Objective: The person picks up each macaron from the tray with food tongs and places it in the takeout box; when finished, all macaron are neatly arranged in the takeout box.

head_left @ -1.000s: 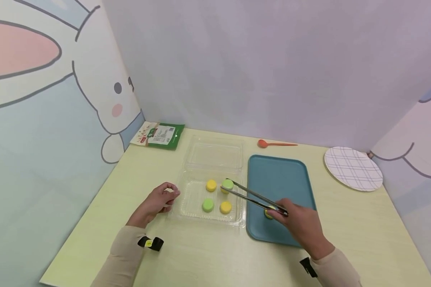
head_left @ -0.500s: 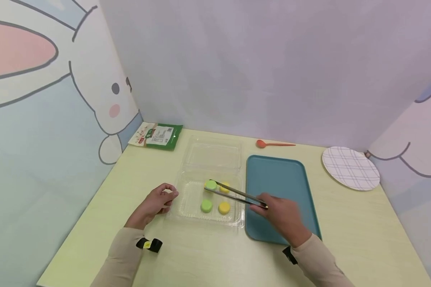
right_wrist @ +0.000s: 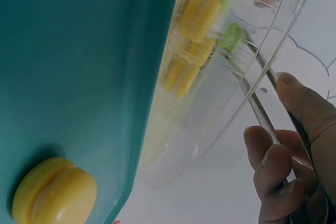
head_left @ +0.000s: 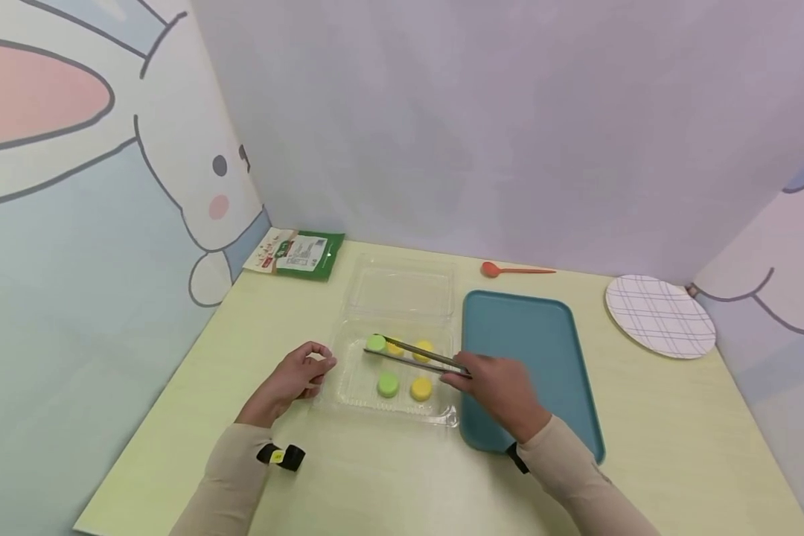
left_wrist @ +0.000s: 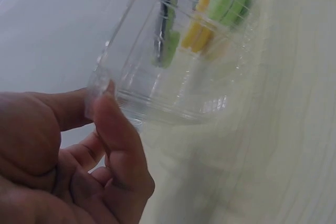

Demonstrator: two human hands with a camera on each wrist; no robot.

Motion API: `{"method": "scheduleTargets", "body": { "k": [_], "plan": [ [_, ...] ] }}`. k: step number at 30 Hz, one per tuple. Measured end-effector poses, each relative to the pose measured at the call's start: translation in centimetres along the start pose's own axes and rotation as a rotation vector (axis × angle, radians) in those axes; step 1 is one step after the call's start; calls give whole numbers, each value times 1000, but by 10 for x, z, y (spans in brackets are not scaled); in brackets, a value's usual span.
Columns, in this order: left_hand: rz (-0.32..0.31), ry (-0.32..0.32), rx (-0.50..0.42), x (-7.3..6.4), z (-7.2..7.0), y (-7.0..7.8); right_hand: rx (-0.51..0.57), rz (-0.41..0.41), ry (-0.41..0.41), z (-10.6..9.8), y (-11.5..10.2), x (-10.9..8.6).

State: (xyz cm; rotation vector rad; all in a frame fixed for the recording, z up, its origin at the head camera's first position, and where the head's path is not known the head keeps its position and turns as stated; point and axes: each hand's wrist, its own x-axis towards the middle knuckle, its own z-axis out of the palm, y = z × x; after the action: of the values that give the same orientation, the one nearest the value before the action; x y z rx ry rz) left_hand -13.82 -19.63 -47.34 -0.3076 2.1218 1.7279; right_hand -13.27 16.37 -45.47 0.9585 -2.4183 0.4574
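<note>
Right hand (head_left: pixel 499 391) clamping fingers round tongs (head_left: pixel 435 357); long axis slanting leftward, slightly away, tips holding green macaron (head_left: pixel 376 343) at far left of clear container (head_left: pixel 351 376). Left hand (head_left: pixel 299 372) pinching rim.

A pale, seemingly wood-grained counter (head_left: pixel 375 476) meets a plain lavender back wall (head_left: pixel 476 134); light-blue side walls (head_left: pixel 60 320) carry large white cartoon figures (head_left: pixel 181 141).

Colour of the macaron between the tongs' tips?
Light green; that macaron shows best in the head view.
</note>
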Motion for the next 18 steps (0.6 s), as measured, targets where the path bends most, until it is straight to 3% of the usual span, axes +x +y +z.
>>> {"method": "scheduleTargets", "body": {
  "k": [11,18],
  "plan": [
    [-4,4,5,1,-1,-2,-69,-46,-5,13,-3,20],
    [6,0,0,1,0,-3,-51,-36,0,17,-4,23]
  ]
}}
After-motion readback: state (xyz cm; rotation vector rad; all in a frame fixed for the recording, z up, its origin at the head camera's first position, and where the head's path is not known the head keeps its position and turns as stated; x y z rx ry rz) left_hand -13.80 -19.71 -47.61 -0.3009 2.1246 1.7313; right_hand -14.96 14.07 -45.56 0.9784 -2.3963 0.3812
